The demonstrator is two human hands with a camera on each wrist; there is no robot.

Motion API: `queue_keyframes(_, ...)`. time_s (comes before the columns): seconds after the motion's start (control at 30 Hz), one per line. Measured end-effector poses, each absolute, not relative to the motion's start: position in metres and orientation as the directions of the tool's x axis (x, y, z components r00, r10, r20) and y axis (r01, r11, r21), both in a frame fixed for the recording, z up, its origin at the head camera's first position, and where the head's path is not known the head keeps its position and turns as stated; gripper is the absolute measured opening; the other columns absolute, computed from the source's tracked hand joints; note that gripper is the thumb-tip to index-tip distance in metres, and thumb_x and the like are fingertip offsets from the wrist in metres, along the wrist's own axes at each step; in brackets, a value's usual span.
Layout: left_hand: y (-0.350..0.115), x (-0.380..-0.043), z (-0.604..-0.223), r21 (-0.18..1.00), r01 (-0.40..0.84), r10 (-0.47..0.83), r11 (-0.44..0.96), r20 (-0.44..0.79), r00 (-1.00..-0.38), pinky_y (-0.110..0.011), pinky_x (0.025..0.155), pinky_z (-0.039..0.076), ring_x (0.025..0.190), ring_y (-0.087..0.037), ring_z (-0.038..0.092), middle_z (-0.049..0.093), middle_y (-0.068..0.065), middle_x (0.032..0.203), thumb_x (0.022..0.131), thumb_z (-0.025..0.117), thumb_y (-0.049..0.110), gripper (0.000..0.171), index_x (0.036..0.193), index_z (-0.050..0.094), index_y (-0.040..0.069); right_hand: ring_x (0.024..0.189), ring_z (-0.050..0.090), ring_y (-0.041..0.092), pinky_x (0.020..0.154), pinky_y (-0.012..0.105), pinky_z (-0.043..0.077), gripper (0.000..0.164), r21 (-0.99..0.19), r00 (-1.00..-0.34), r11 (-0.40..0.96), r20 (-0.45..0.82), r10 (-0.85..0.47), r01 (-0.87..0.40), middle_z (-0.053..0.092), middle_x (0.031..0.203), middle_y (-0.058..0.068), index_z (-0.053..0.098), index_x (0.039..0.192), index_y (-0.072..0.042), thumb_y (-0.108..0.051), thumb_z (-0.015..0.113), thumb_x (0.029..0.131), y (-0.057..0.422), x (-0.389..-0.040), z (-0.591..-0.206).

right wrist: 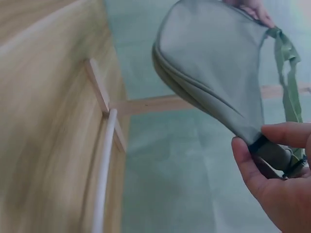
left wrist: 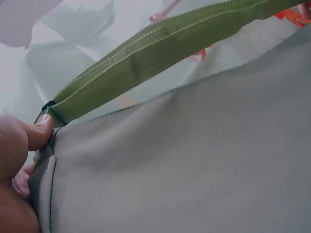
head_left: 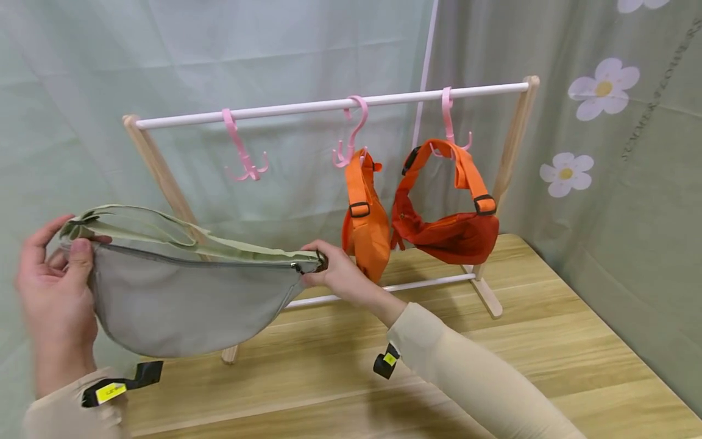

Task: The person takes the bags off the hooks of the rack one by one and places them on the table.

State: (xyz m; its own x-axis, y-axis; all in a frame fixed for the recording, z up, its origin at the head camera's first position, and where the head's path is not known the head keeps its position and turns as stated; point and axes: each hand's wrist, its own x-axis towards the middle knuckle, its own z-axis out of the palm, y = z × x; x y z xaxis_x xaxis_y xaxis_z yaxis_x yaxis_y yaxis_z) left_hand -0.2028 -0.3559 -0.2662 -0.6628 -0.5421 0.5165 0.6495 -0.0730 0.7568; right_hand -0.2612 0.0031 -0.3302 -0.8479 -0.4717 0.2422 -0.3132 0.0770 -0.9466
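Observation:
A grey waist bag (head_left: 192,305) with a pale green strap (head_left: 241,249) is stretched between both hands, in front of the rack's left half. My left hand (head_left: 60,292) grips its left end, thumb on the near side; the left wrist view shows that thumb (left wrist: 41,131) by the strap's buckle. My right hand (head_left: 340,274) pinches the right end near the zipper. In the right wrist view, thumb and finger close on that narrow corner of the bag (right wrist: 214,63). Above it, a pink hook (head_left: 245,152) hangs from the white rail with nothing on it.
A wooden rack with a white top rail (head_left: 285,110) stands on the wooden table (head_left: 548,341). An orange bag (head_left: 370,238) hangs from the middle pink hook (head_left: 356,128), and a red-orange bag (head_left: 455,238) from the right pink hook (head_left: 448,116). Pale green curtains (head_left: 647,244) surround the table.

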Motion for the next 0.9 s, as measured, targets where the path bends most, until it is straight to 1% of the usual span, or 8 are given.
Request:
queue_keyframes(0.1,-0.359,-0.205,-0.277,0.81,0.584,-0.584,-0.064,0.444,-0.68,-0.015,0.088,0.045,0.106,-0.015,0.067,0.076,-0.003,0.096,0.096,0.069,0.013,0.046,0.141,0.058,0.009,0.084,0.067,0.015,0.08,0.032,0.058,0.046,-0.962,-0.854,0.05,0.213,-0.474,-0.268,0.07,0.109,0.014,0.059,0.133,-0.002,0.007,0.075,0.091,0.0,-0.26,-0.338)
queue_keyframes(0.13,-0.36,-0.206,-0.28,0.83,0.555,-0.6,-0.056,0.417,-0.683,-0.015,0.085,0.046,0.104,-0.014,0.067,0.076,-0.002,0.096,0.097,0.068,0.015,0.045,0.141,0.057,0.011,0.081,0.068,0.016,0.08,0.034,0.059,0.047,-0.966,-0.854,0.046,0.203,-0.479,-0.255,0.071,0.106,0.014,0.058,0.135,-0.003,0.006,0.074,0.092,-0.001,-0.259,-0.341)
queue_keyframes(0.2,-0.363,-0.208,-0.286,0.865,0.498,-0.632,-0.057,0.355,-0.689,-0.015,0.073,0.046,0.093,-0.011,0.066,0.077,0.001,0.095,0.097,0.069,0.016,0.043,0.138,0.058,0.014,0.078,0.07,0.019,0.081,0.04,0.061,0.049,-0.973,-0.85,0.017,0.19,-0.492,-0.228,0.07,0.104,0.016,0.055,0.137,-0.002,0.007,0.073,0.092,-0.002,-0.258,-0.347)
queue_keyframes(0.3,-0.369,-0.207,-0.295,0.905,0.419,-0.665,-0.08,0.265,-0.699,-0.013,0.057,0.04,0.077,-0.007,0.063,0.077,0.004,0.09,0.096,0.071,0.016,0.039,0.134,0.062,0.016,0.081,0.07,0.022,0.083,0.047,0.062,0.052,-0.984,-0.85,-0.053,0.173,-0.498,-0.169,0.067,0.106,0.016,0.051,0.141,-0.002,0.009,0.07,0.094,-0.005,-0.254,-0.357)
queue_keyframes(0.47,-0.377,-0.204,-0.312,0.924,0.345,-0.677,-0.164,0.149,-0.721,-0.014,0.052,0.039,0.072,-0.003,0.063,0.077,0.006,0.085,0.096,0.071,0.012,0.033,0.128,0.064,0.019,0.088,0.069,0.021,0.091,0.054,0.059,0.055,-0.982,-0.868,-0.175,0.143,-0.476,-0.066,0.063,0.105,0.011,0.048,0.146,-0.003,0.009,0.068,0.096,-0.014,-0.249,-0.375)
queue_keyframes(0.57,-0.378,-0.202,-0.324,0.925,0.333,-0.679,-0.183,0.126,-0.723,-0.012,0.055,0.041,0.073,-0.001,0.063,0.077,0.008,0.085,0.098,0.069,0.01,0.031,0.126,0.064,0.02,0.087,0.068,0.019,0.091,0.05,0.059,0.055,-0.972,-0.885,-0.234,0.132,-0.446,-0.027,0.065,0.102,0.008,0.048,0.146,-0.003,0.007,0.068,0.096,-0.02,-0.248,-0.387)
queue_keyframes(0.7,-0.371,-0.206,-0.336,0.934,0.317,-0.675,-0.168,0.126,-0.727,-0.011,0.058,0.042,0.075,-0.001,0.06,0.076,0.01,0.088,0.099,0.067,0.011,0.029,0.127,0.062,0.021,0.087,0.067,0.017,0.087,0.042,0.061,0.052,-0.947,-0.921,-0.321,0.128,-0.367,-0.004,0.068,0.105,0.009,0.047,0.142,0.001,0.007,0.069,0.095,-0.023,-0.248,-0.399)
queue_keyframes(0.9,-0.376,-0.202,-0.351,0.963,0.224,-0.658,-0.148,0.073,-0.749,-0.014,0.054,0.034,0.082,0.0,0.059,0.075,0.014,0.091,0.101,0.066,0.017,0.029,0.129,0.06,0.024,0.078,0.07,0.017,0.088,0.037,0.06,0.049,-0.935,-0.953,-0.35,0.063,-0.295,0.047,0.072,0.102,0.01,0.048,0.138,0.005,0.005,0.071,0.095,-0.029,-0.244,-0.411)
